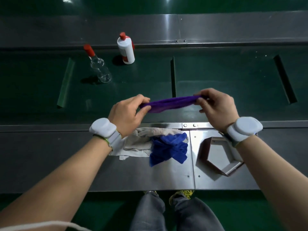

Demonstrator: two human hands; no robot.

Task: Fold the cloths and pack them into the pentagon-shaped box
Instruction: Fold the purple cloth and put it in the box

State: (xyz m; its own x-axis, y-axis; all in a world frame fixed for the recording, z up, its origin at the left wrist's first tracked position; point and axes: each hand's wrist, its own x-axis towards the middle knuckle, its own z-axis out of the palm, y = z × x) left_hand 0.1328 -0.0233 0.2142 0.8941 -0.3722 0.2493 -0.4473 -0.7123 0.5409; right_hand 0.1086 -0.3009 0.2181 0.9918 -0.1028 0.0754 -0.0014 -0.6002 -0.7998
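1. Knees (166, 212) and shoes show at six o'clock.
2. Left hand (128, 114) pinches the purple cloth (171, 103) at nine o'clock; right hand (216, 107) pinches it at three.
3. Blue cloth (168, 150), grey cloth (141, 140) and box (218, 155) lie below.

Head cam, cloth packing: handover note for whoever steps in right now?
Left hand and right hand: each pinches one end of the purple cloth, stretched in the air above the green belt.
Crumpled blue cloth lies partly on the crumpled white-grey cloth on the steel ledge.
Brown pentagon-shaped box, right of the pile, is empty.
Done: nothing packed.
Left: fold all three cloths and pack them.
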